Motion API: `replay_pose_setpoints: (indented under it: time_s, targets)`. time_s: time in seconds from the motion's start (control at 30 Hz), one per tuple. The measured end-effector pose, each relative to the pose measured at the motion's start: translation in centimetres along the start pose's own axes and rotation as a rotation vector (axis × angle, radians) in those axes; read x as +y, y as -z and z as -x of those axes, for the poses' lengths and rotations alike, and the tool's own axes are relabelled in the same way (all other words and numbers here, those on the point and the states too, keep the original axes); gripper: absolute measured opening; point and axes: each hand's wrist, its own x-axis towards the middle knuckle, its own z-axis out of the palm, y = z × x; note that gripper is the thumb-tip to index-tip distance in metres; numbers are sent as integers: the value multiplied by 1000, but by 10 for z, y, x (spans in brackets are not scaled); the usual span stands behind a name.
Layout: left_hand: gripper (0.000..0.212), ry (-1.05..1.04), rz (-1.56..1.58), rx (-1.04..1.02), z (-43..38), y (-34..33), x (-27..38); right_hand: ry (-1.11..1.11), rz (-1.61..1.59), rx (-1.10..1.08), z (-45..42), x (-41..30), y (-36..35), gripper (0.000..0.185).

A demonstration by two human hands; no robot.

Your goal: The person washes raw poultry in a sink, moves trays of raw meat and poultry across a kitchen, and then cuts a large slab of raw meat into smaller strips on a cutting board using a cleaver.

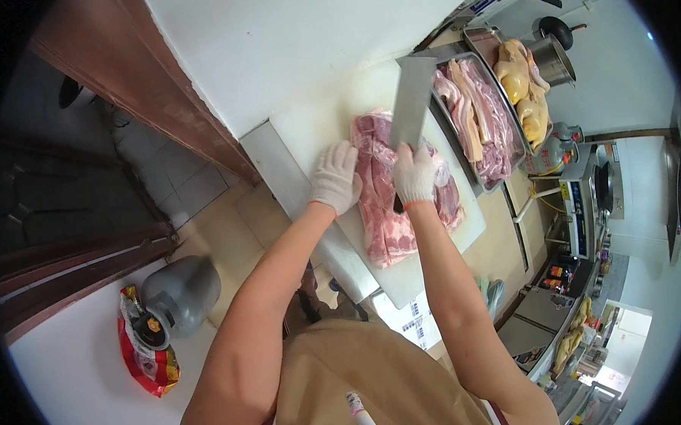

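A large slab of raw pork (380, 182) lies on a white cutting board (463, 221). My left hand (335, 177), in a white knit glove, rests flat against the slab's left edge and holds nothing. In the matching glove, my right hand (414, 174) grips a cleaver (412, 95) over the slab. Its broad blade points away from me, and the black handle end shows below my palm. Whether the blade touches the meat cannot be told.
Right of the board, a metal tray (524, 147) holds pork strips (473, 112). Beyond it are plucked poultry (514, 71) and a steel pot (551, 61). A white wall (305, 49) borders the board's far left. A gas cylinder (184, 293) stands left; a printed box (408, 318) sits below the board.
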Motion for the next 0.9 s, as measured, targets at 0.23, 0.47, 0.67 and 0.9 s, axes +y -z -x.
replay_pose_setpoints:
  time_s: [0.23, 0.47, 0.67, 0.9]
  targets:
    - [58, -224, 64, 60, 79, 18, 41, 210, 37, -50, 148, 72, 66, 35]
    - [51, -264, 114, -46, 132, 3, 66, -217, 335, -310, 216, 81, 71, 26]
    - [50, -257, 103, -6, 134, 2, 67, -208, 379, -305, 228, 90, 78, 25]
    - [49, -269, 89, -17, 131, 5, 71, -223, 500, -383, 242, 87, 87, 24]
